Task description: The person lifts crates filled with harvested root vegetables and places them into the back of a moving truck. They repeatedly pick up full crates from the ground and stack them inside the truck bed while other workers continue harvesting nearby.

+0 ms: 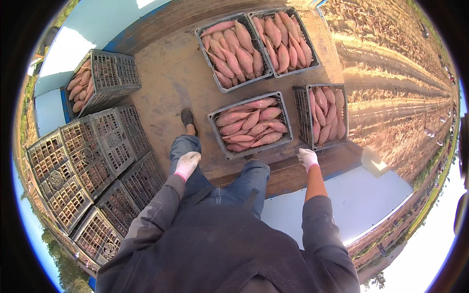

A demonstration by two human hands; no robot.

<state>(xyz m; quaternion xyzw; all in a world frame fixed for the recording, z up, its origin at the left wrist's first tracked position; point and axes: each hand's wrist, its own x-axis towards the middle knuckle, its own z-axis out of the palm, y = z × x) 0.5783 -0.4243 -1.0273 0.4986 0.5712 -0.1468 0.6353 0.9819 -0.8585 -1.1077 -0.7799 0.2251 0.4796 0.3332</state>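
My left hand (187, 164), in a white glove with a pink cuff, hangs above my left thigh. Its fingers are curled in and nothing shows in them. On the other side, my right hand (308, 158), gloved the same way, is held with its fingers loosely apart and nothing in them. It is nearest to a tall-looking black plastic crate (301, 110) of sweet potatoes (328, 113) at the truck bed's edge. Between my hands and a little ahead, another black crate (222, 142) full of pinkish sweet potatoes (250, 126) sits by my right leg.
Two filled crates (262, 60) (315, 45) stand side by side at the far end of the truck bed (161, 84). Stacked crates (86, 155) line the left, with another filled crate (113, 71) beyond them. A blue-white side panel (340, 205) lies right; a ploughed field (388, 91) stretches outside.
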